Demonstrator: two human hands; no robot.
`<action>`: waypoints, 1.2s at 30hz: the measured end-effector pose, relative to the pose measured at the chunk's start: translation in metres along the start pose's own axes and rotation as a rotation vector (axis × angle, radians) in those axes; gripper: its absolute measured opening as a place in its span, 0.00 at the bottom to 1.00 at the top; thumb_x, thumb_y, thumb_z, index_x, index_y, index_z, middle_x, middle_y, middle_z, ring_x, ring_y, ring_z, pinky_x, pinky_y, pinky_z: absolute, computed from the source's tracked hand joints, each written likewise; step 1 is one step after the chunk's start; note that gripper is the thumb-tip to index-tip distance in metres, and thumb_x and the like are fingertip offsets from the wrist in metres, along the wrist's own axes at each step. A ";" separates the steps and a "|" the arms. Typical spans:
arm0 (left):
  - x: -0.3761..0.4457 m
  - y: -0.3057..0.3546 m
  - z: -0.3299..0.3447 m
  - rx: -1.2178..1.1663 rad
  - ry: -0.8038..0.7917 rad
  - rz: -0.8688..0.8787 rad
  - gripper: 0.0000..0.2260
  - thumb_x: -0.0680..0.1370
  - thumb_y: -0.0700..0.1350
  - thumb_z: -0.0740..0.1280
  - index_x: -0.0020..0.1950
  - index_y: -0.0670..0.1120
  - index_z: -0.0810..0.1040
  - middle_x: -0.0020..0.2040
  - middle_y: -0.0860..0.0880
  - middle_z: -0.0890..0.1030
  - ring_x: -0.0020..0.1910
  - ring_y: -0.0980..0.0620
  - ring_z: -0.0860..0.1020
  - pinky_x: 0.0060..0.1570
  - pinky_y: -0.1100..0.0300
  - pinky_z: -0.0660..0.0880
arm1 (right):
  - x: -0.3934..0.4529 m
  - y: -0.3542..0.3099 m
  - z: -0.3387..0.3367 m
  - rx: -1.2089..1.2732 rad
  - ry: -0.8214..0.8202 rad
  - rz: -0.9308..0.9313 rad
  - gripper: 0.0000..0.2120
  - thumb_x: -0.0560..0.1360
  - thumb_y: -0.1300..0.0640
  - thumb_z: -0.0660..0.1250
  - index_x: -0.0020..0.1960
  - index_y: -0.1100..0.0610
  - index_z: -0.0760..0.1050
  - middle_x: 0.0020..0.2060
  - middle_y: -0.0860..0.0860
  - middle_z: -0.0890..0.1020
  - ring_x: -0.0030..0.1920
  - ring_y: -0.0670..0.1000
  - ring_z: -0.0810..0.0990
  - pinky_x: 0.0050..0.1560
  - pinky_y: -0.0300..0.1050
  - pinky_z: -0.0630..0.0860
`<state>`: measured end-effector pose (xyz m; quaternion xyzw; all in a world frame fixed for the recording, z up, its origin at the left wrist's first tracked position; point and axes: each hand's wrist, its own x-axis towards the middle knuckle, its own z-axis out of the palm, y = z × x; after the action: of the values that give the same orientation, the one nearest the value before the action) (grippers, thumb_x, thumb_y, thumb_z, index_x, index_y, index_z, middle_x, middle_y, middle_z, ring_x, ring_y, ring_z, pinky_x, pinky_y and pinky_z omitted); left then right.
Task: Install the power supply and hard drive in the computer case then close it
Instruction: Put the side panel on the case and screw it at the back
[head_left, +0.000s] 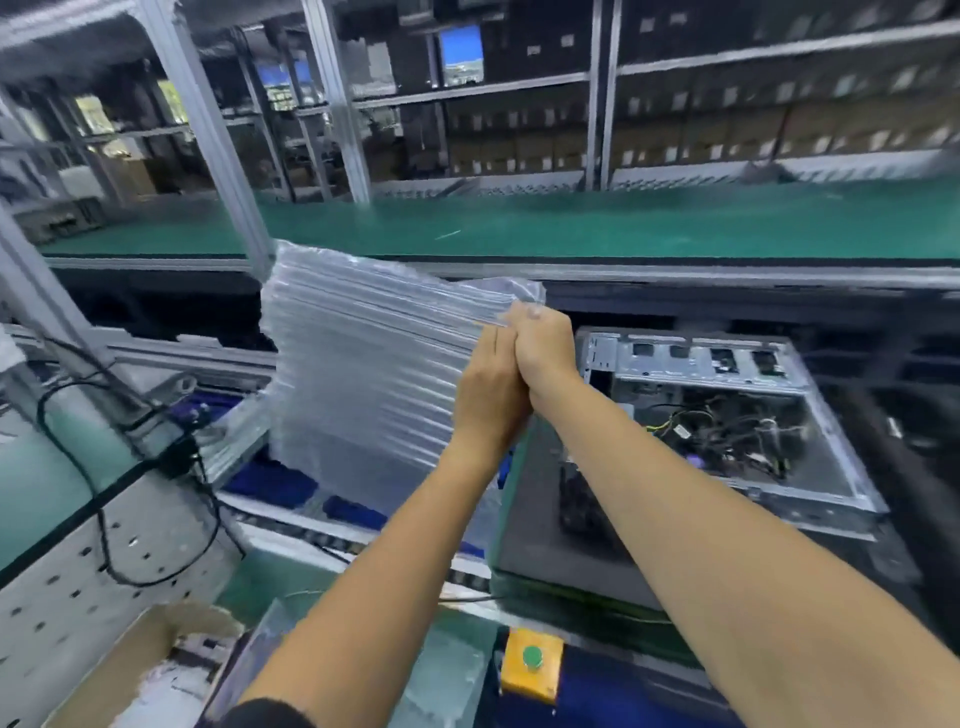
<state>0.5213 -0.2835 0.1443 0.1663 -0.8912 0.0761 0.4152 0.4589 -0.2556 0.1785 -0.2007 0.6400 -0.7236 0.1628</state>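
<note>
Both my hands grip the right edge of a clear inflated air-cushion wrap (358, 364), held up in the air at centre left. My left hand (488, 395) clasps it from below, and my right hand (543, 343) pinches its top corner, pressed against the left hand. To the right, the open computer case (727, 410) lies on its side on a dark pad (540, 525). Loose cables show inside the case. No power supply or hard drive can be made out.
A green conveyor belt (571, 218) runs across behind, with shelving racks beyond it. A yellow box with a green button (531, 662) sits at the near edge. A cardboard box (145, 670) is at the lower left. Black cables (93, 483) hang over a perforated panel on the left.
</note>
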 end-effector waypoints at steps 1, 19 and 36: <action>0.007 0.017 0.008 -0.033 -0.013 0.020 0.11 0.66 0.32 0.68 0.47 0.35 0.78 0.40 0.42 0.76 0.37 0.45 0.75 0.29 0.59 0.75 | 0.006 -0.001 -0.019 -0.006 0.032 -0.006 0.19 0.81 0.58 0.61 0.32 0.56 0.64 0.32 0.54 0.67 0.38 0.52 0.65 0.40 0.47 0.63; 0.052 0.178 0.173 -0.209 -0.811 0.347 0.27 0.71 0.54 0.68 0.68 0.50 0.64 0.64 0.47 0.66 0.65 0.45 0.65 0.59 0.48 0.65 | 0.094 0.002 -0.304 -0.308 0.555 -0.209 0.19 0.83 0.62 0.55 0.36 0.50 0.72 0.34 0.54 0.75 0.32 0.49 0.67 0.31 0.42 0.65; 0.058 0.174 0.252 -0.677 -1.579 0.245 0.32 0.77 0.67 0.56 0.76 0.51 0.59 0.75 0.49 0.63 0.72 0.48 0.64 0.68 0.56 0.59 | 0.202 0.062 -0.285 -1.313 -0.471 0.154 0.28 0.69 0.34 0.73 0.58 0.53 0.73 0.56 0.50 0.75 0.54 0.52 0.74 0.53 0.49 0.72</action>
<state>0.2435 -0.2037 0.0268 -0.0594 -0.9050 -0.2866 -0.3087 0.1403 -0.1177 0.1047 -0.3631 0.9047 -0.1113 0.1932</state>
